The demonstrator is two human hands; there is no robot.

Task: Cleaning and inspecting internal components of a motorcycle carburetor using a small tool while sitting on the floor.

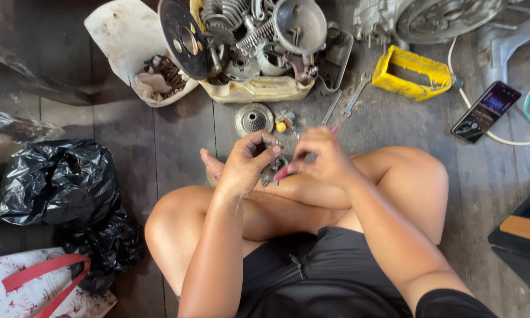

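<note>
We are pinching a small greasy metal part (275, 165) with a threaded spring between our closed left hand (248, 162) fingers, its long axis running upright. Our right hand (322, 158) is gripping a pink-handled tool (282, 172), angled toward the part, tip touching it.

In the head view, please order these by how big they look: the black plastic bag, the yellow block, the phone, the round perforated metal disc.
1. black plastic bag
2. yellow block
3. phone, close to the block, so this is unsure
4. round perforated metal disc
</note>
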